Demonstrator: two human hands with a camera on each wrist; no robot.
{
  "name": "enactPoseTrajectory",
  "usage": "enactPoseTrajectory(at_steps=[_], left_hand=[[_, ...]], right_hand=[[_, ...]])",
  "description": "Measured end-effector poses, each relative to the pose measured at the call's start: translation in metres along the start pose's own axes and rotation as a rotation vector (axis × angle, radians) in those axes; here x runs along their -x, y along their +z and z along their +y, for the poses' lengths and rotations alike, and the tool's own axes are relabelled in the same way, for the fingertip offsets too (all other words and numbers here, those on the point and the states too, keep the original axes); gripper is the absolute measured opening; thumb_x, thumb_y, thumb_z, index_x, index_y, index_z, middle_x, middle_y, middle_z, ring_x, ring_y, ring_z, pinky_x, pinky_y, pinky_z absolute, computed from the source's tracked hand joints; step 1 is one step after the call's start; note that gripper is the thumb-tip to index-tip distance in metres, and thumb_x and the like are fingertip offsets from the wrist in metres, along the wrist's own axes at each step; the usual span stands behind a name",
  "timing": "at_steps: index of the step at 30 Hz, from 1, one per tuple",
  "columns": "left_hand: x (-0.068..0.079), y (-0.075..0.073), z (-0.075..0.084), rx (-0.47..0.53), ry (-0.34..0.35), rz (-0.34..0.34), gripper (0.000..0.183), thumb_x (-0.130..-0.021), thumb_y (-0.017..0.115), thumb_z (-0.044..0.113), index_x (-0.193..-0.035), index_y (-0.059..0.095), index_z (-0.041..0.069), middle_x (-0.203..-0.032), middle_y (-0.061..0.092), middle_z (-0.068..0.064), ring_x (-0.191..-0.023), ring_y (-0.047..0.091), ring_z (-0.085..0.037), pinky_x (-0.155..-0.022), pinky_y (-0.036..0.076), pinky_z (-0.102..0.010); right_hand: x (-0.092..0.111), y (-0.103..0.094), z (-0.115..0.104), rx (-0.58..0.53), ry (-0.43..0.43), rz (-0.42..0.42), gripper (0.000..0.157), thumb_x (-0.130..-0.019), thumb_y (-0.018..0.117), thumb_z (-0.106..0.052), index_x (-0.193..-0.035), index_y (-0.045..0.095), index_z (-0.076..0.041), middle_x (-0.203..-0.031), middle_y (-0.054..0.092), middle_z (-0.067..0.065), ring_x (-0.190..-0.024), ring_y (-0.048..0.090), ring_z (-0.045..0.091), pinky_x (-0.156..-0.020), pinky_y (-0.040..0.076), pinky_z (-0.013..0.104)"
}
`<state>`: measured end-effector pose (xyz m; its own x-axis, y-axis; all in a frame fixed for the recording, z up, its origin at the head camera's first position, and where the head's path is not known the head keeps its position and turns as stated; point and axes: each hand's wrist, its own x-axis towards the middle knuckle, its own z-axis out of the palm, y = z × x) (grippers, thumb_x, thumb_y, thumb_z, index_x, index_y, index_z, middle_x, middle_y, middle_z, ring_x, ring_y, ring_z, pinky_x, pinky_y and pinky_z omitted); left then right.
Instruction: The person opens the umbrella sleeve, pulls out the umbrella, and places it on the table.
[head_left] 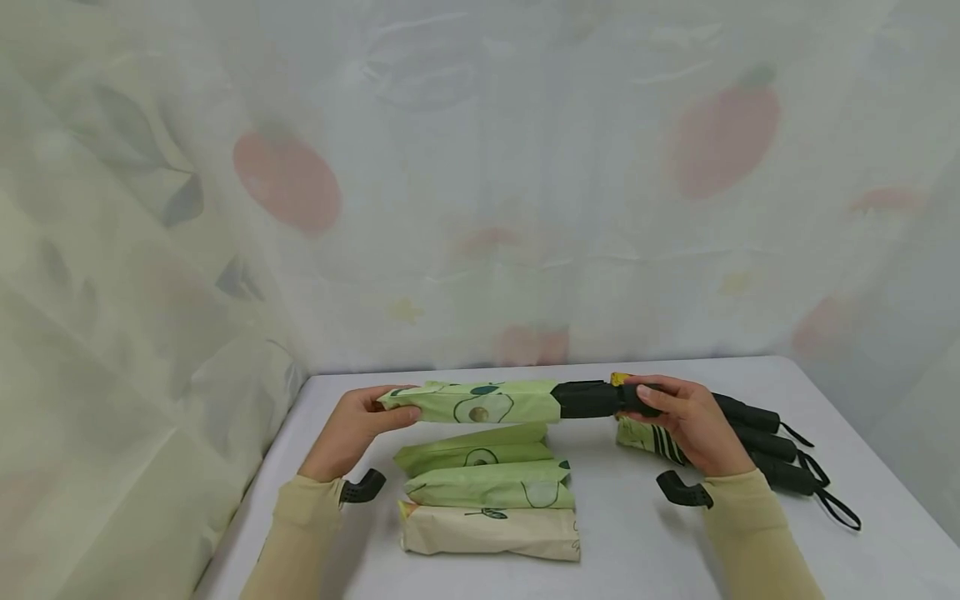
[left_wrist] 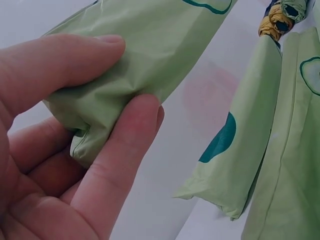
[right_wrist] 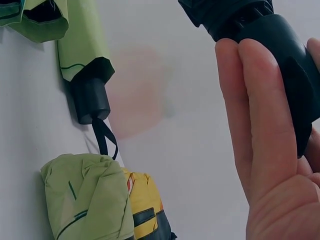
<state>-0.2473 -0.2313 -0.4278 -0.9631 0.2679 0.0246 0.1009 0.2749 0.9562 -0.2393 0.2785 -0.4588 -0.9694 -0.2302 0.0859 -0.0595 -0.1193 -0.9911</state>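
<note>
A folded umbrella (head_left: pixel 517 403), wrapped in light green cloth with an avocado print, is held level above the table by both hands. My left hand (head_left: pixel 352 429) pinches the creased cloth end (left_wrist: pixel 100 110) between thumb and fingers. At the other end my right hand (head_left: pixel 686 417) grips the black handle (right_wrist: pixel 285 55). Below the umbrella lie two green avocado-print sleeves (head_left: pixel 487 485) and a cream sleeve (head_left: pixel 491 532), side by side and rather flat. The right wrist view also has another green-covered umbrella (right_wrist: pixel 82 35) with a black handle and strap, lying on the table.
Several folded umbrellas with black handles (head_left: pixel 780 471) and wrist straps lie at the right, partly behind my right hand. Their rolled green (right_wrist: pixel 87 197) and yellow (right_wrist: pixel 145 200) ends show in the right wrist view. A fruit-print curtain (head_left: pixel 480 208) hangs behind the white table (head_left: pixel 622 533).
</note>
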Motion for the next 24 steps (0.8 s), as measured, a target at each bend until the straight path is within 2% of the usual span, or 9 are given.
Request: enactPoseTrajectory(at_steps=[3, 8, 16, 24], left_hand=[[-0.0003, -0.0014, -0.0022, -0.006, 0.001, -0.002, 0.039, -0.096, 0.085, 0.026, -0.133, 0.077, 0.015, -0.12, 0.08, -0.005, -0.112, 0.073, -0.022, -0.102, 0.06, -0.037], [0.0001, -0.0039, -0.0039, -0.021, 0.004, 0.01, 0.034, -0.097, 0.084, 0.027, -0.126, 0.079, 0.011, -0.117, 0.08, -0.005, -0.111, 0.072, -0.02, -0.101, 0.06, -0.037], [-0.0005, -0.0056, -0.004, -0.002, 0.004, 0.006, 0.036, -0.097, 0.084, 0.023, -0.13, 0.078, 0.011, -0.121, 0.081, -0.003, -0.116, 0.074, -0.019, -0.102, 0.06, -0.034], [0.0006, -0.0051, -0.0011, 0.012, 0.003, 0.006, 0.039, -0.097, 0.084, 0.023, -0.134, 0.077, 0.012, -0.123, 0.081, -0.002, -0.119, 0.074, -0.018, -0.102, 0.06, -0.033]], right_hand=[[0.0002, -0.0005, 0.0003, -0.005, -0.001, -0.007, 0.053, -0.112, 0.063, -0.02, -0.148, 0.053, 0.017, -0.127, 0.075, -0.005, -0.103, 0.081, 0.018, -0.097, 0.064, 0.032], [0.001, -0.0024, 0.0006, -0.007, 0.001, -0.008, 0.047, -0.112, 0.063, -0.02, -0.146, 0.058, 0.012, -0.128, 0.075, -0.004, -0.105, 0.08, 0.017, -0.098, 0.064, 0.032], [0.0008, -0.004, -0.0012, -0.027, 0.013, -0.006, 0.051, -0.111, 0.064, -0.019, -0.148, 0.054, 0.015, -0.129, 0.073, -0.003, -0.106, 0.079, 0.017, -0.097, 0.065, 0.032], [0.0015, -0.0076, -0.0012, -0.028, 0.008, -0.013, 0.046, -0.111, 0.063, -0.018, -0.146, 0.058, 0.012, -0.127, 0.075, -0.003, -0.104, 0.08, 0.017, -0.097, 0.065, 0.032]])
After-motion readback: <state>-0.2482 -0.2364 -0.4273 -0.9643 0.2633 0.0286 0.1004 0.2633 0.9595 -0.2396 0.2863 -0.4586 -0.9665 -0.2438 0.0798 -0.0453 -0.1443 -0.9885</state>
